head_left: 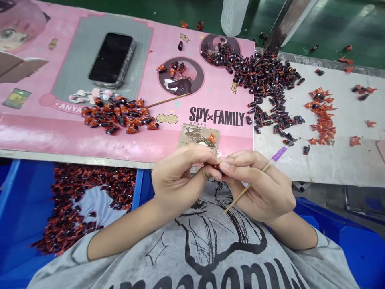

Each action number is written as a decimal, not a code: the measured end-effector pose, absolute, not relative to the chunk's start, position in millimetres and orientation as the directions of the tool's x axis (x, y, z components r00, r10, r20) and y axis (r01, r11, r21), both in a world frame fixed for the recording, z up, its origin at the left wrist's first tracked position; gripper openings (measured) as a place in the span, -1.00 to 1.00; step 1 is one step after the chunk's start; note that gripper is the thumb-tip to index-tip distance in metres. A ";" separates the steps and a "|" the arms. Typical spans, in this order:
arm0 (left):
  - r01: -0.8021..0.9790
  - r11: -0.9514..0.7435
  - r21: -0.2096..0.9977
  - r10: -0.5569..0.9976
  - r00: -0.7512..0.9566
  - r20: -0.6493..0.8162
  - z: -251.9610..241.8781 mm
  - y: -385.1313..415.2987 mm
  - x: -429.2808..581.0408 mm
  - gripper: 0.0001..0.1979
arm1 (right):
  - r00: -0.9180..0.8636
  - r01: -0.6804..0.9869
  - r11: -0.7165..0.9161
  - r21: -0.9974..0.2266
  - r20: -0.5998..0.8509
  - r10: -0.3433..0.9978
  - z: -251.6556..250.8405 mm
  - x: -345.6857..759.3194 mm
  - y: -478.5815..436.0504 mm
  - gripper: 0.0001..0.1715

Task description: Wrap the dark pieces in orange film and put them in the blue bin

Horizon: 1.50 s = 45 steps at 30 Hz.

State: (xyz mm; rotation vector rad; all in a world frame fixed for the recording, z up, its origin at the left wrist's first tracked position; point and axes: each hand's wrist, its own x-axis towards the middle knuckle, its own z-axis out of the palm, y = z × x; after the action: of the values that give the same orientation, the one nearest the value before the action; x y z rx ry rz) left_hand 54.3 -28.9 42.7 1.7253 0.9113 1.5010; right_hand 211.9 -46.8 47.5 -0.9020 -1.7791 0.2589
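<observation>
Mat [45, 136] was pink — grey panel, cartoon prints, black lettering. Small caps [264, 72] were black with orange rims; spiky pieces [326, 124] orange. Stick [239, 197] was tan, purple-banded. Shirt [210, 241] was grey, black-printed — bin [136, 188] blue.

Phone [110, 60] on mat [168, 36], parts pile [267, 72] farther right.

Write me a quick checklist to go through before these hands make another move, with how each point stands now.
1. Small piece held by fingertips: ok, left hand and right hand both on the small piece.
2. Its condition: cannot tell, fingers cover most of it.
3. Purple-sleeved stick secured: ok, held in the right hand.
4. Black pieces all in one heap: not ok, several lie outside it.
5. Phone off the heap: ok.
</observation>
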 end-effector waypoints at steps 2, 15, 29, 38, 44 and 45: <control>0.092 -0.549 0.831 0.835 0.094 0.542 43.5 -27.9 58.1 -0.92 | -0.105 0.461 0.688 -0.561 0.735 0.670 45.6 211.3 -45.9 -0.81; -0.279 0.099 0.955 0.984 0.174 -0.051 50.1 -13.8 116.0 -0.72 | -0.029 0.407 0.652 -0.640 0.704 0.709 43.3 262.1 -30.6 -0.76; 0.016 -0.790 0.613 0.492 0.614 0.618 59.2 20.0 207.7 -0.60 | 0.182 0.188 0.640 -0.745 0.667 0.722 46.8 345.5 -43.6 -0.76; -0.152 -0.180 0.972 0.763 0.602 0.236 68.7 16.5 201.1 -0.50 | 0.240 0.170 0.542 -0.823 0.568 0.787 48.7 332.8 -43.8 -0.73; -0.329 0.315 0.890 0.816 0.572 -0.077 62.1 7.4 159.0 -0.51 | 0.121 0.196 0.509 -0.838 0.536 0.835 63.0 293.6 -34.9 -0.72; -0.351 0.316 0.881 0.823 0.563 -0.070 61.3 6.3 150.8 -0.52 | 0.098 0.197 0.510 -0.837 0.535 0.839 64.8 285.6 -32.5 -0.73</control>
State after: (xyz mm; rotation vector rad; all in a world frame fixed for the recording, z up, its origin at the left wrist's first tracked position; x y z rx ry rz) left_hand 150.8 6.3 61.3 0.9593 0.5800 0.8327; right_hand 285.6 -32.5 64.8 -0.9676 -1.4260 0.6065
